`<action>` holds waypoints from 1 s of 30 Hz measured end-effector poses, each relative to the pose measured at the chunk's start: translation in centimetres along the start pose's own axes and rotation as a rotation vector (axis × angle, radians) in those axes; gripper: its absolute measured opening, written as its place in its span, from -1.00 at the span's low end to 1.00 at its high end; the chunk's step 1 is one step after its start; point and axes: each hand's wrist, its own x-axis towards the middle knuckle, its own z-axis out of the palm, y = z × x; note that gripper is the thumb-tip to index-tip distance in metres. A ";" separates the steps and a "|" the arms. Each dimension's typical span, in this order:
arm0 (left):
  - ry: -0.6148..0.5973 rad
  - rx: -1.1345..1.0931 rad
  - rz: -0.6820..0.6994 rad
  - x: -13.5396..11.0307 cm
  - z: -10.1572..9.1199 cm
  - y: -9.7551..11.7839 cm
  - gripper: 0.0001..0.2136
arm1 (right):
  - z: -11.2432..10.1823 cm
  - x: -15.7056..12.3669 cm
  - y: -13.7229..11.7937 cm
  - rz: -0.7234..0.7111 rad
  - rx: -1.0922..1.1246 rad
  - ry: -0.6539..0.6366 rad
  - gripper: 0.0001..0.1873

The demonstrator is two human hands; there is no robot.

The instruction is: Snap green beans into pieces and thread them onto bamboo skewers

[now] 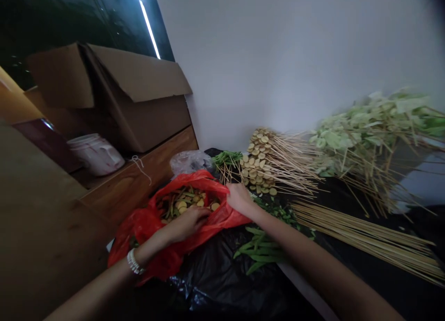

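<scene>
A red plastic bag (205, 175) lies open, with sliced pale yellow rounds (181, 205) and green strips inside. My left hand (191, 220), with a white beaded bracelet (133, 261) at the wrist, reaches into the bag's mouth. Its fingers are curled together, and whatever they hold is hidden. On the bag's right side, my right hand (239, 198) grips the rim, fingers closed on the plastic. Long green pods (262, 251) and dark leafy greens (278, 209) lie under and beside my right forearm.
Behind my right hand are skewers of sliced rounds (259, 165) and a bundle of green beans (227, 158). Bare skewers (361, 233) and skewered pale leaves (375, 121) lie to the right. Black plastic (222, 270) covers the surface. A cardboard box (149, 119) and white jug (95, 154) stand left.
</scene>
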 end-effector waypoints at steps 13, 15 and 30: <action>0.131 0.012 0.037 4.8 0.8 -0.9 -0.82 | -1.1 -2.0 0.4 -0.051 0.005 0.021 -0.73; 0.078 0.095 0.043 4.3 -0.4 -1.7 -0.81 | -1.0 -1.9 0.7 -0.044 0.007 0.012 -0.74; 0.088 1.124 0.053 2.1 -6.8 -7.3 -0.68 | -0.3 -0.9 0.3 -0.043 0.033 0.007 -0.71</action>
